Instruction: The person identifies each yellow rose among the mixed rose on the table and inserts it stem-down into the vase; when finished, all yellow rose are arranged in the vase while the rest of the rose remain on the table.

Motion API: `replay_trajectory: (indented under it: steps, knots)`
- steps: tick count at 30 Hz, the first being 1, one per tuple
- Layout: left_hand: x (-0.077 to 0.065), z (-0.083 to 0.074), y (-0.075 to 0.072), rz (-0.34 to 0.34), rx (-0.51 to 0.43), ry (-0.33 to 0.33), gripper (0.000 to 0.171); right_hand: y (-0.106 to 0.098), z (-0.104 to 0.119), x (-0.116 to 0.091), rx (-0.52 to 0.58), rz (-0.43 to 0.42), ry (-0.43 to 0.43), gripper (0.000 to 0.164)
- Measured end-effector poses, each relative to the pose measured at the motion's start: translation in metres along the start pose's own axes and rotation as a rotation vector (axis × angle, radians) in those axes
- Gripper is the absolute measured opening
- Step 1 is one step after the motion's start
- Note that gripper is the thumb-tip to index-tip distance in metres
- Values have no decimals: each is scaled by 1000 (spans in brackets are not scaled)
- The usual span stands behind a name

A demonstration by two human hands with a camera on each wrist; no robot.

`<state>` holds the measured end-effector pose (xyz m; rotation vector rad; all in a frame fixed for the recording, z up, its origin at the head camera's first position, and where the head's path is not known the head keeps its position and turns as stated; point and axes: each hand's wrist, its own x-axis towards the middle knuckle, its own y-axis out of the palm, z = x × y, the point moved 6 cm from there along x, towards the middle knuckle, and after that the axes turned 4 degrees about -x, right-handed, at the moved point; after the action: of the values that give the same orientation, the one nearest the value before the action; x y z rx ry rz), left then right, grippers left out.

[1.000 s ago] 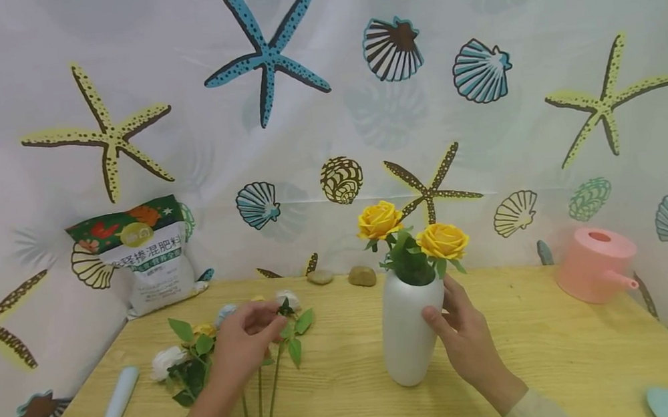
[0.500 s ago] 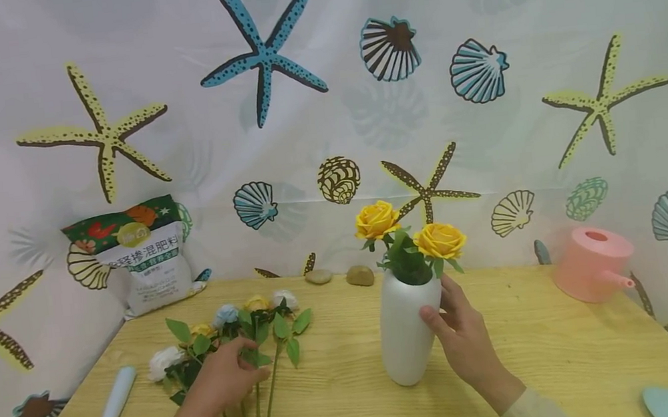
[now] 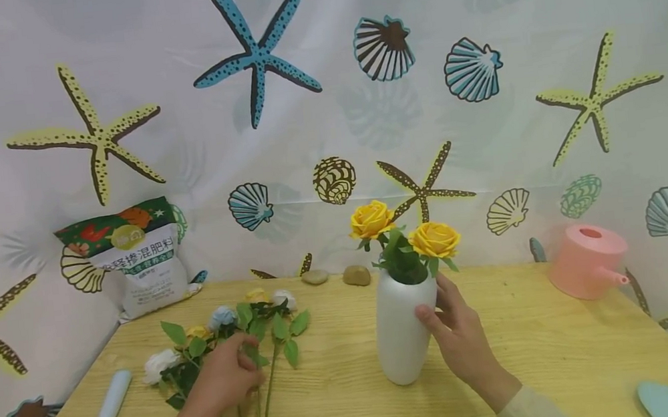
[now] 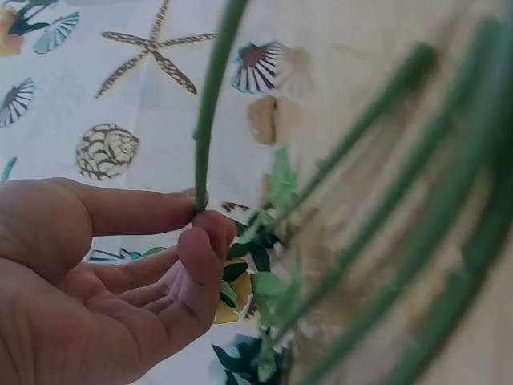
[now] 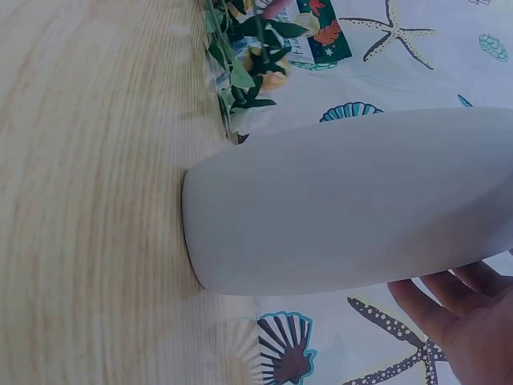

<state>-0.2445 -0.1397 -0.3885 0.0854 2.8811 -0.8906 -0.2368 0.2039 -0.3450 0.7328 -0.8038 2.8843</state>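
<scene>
Left hand (image 3: 226, 374) pinches a stem (image 4: 215, 104) toward the desk's (image 3: 337, 362) left edge; overlapping leaves (image 3: 281, 326) could snag. Right hand (image 3: 460, 337), curled round the vase (image 3: 403, 329), could tip it.

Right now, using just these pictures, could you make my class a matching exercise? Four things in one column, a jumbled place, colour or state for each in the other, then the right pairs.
Column 1
1. Vase
2. Left hand
3. Watering can
4. Trowel

Column 2 (sides as in the head view)
A. Pink, at the back right of the table
B. Pinching a green stem
C. Pale blue, lying at the front left
D. White, with two yellow roses in it

Right pairs: 1-D, 2-B, 3-A, 4-C
</scene>
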Motion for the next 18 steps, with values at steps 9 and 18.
replay_trajectory:
  steps: [9, 18]
  knots:
    - [-14, -43, 2, -37, -367, 98, 64, -1, 2, 0, 0, 1, 6, 58]
    - [-24, -100, 2, -258, -751, 236, 66, -1, 0, 0, -14, 3, 12, 60]
